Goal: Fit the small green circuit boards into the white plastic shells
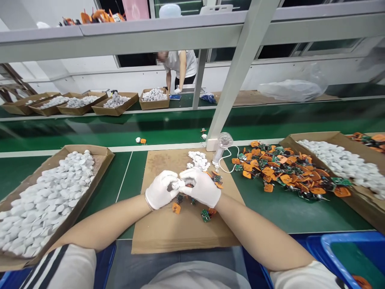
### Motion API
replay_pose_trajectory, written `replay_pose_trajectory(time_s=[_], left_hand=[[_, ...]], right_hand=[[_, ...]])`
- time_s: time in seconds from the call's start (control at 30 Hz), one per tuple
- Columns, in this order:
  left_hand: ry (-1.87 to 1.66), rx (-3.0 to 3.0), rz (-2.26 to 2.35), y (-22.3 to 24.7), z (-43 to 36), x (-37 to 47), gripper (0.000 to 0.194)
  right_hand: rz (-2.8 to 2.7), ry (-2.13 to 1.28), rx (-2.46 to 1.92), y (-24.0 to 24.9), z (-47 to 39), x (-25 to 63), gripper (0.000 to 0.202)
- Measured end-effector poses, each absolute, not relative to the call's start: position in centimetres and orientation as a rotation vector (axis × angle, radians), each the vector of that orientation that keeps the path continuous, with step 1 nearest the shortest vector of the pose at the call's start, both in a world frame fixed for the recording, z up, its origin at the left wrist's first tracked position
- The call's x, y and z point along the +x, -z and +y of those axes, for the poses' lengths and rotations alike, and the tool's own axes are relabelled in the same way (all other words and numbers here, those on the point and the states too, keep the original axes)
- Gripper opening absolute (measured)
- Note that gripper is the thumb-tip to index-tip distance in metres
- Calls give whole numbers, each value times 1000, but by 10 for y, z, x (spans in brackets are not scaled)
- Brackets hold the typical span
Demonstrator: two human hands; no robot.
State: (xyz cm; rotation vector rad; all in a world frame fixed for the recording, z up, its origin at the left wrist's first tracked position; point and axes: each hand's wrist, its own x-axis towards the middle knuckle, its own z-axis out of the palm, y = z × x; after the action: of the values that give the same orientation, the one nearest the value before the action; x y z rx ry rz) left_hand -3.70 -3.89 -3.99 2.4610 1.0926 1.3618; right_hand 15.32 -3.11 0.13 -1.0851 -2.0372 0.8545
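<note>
My left hand (162, 190) and my right hand (202, 187), both in white gloves, meet over a brown cardboard sheet (168, 233). Between their fingertips is a small white plastic part (178, 184), partly covered by the fingers. Just beyond the right hand lies a small heap of white parts (198, 160). Under and beside the hands are a few orange pieces (176, 208) and a green circuit board (205, 215) with wires.
A cardboard tray of white parts (104, 158) stands at left, another (315, 138) at right. Orange pieces with circuit boards (279, 168) are piled on the green table. A small clear fan (225, 140) stands by the post (237, 72). A person (182, 66) leans over the far bench.
</note>
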Motion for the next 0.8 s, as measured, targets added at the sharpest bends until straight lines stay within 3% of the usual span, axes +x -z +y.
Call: replay_pose_trajectory(time_s=[0.4, 0.5, 0.6, 0.7, 0.8], left_hand=[[-792, 2376, 1490, 35, -31, -44, 12], [-763, 2351, 1647, 32, -15, -60, 13], [-732, 2334, 1822, 27, 0, -70, 25], [-760, 2378, 1868, 26, -3, -66, 39], [-943, 2538, 1616, 30, -20, -51, 42]], right_hand=[[-1948, -548, -1164, 4, -28, 155, 14], [-1627, -722, -1167, -3, -16, 166, 5], [-1330, -1024, -1024, -5, -6, 173, 17], [-1347, -1130, -995, 0, -6, 169, 17], [-1510, -1251, -999, 5, -14, 158, 11]])
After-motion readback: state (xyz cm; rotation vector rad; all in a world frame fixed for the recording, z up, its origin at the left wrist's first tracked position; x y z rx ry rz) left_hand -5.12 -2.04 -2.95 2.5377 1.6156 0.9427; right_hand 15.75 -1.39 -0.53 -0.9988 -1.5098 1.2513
